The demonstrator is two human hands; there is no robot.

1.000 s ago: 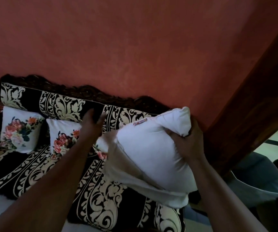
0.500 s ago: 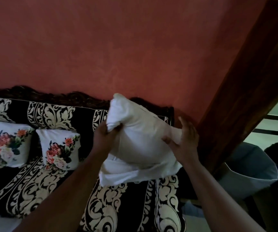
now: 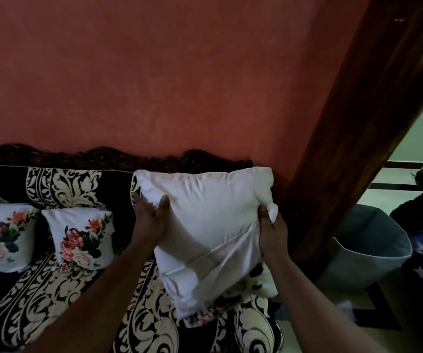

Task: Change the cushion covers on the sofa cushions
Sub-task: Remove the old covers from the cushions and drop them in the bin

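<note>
Cushion [image 3: 205,212] held above sofa [image 3: 52,289]: left hand [image 3: 149,220] flat against its edge, right hand [image 3: 272,230] pinching cover [image 3: 220,266].

No readable text, label, brand or number anywhere in view.

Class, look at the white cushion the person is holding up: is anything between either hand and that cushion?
Nothing visible. The left hand presses flat against the cushion on its left side, and the right hand grips bunched fabric at its right edge. The floral cover hangs loose below the cushion, clear of both hands.
</note>
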